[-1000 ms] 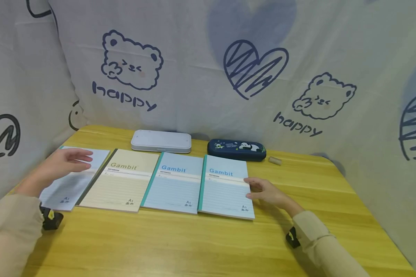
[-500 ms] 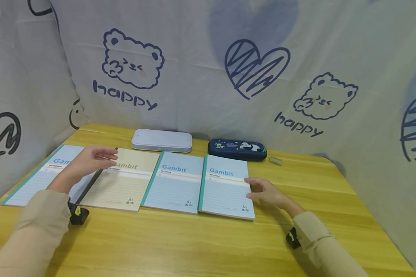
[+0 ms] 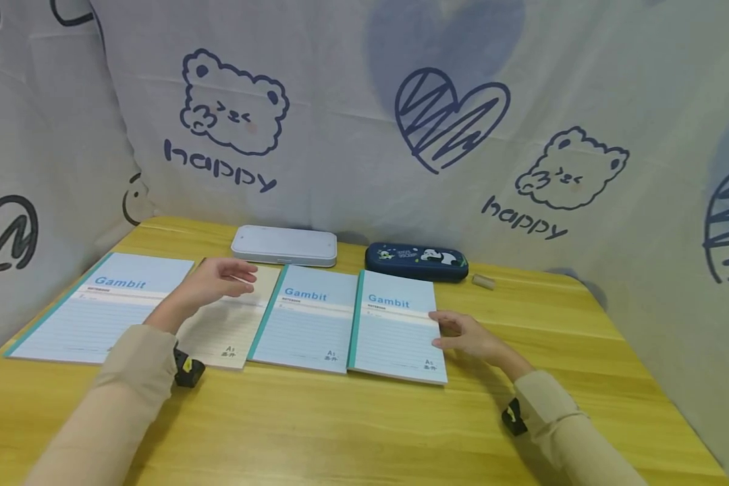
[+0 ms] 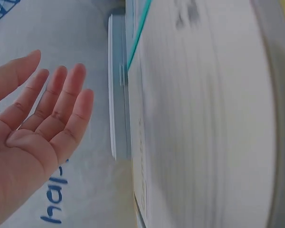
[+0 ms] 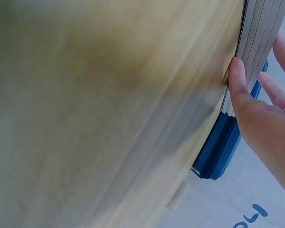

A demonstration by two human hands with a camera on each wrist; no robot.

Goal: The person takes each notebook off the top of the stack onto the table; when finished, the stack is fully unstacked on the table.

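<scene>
Four is avoided: several Gambit notebooks lie in a row. My left hand (image 3: 209,290) hovers over the cream notebook (image 3: 237,327), fingers extended; the left wrist view shows the bare palm and spread fingers with nothing in them. At the row's right end, my right hand (image 3: 470,337) touches the right edge of a blue notebook (image 3: 395,344) with thumb and fingertips. Seen from the right wrist, layered page edges (image 5: 259,42) rise beside the thumb (image 5: 237,78). Another blue notebook (image 3: 310,331) sits between these two, and one more blue notebook (image 3: 109,310) lies far left.
Behind the row stand a white case (image 3: 284,244) and a dark blue panda pencil case (image 3: 416,262). A small tan block (image 3: 482,281) lies to their right. The wooden table (image 3: 364,432) meets a printed curtain (image 3: 340,162) at the back.
My left hand has moved right, from over the far-left blue notebook to over the cream one. My right hand has stayed at the right-end notebook's edge.
</scene>
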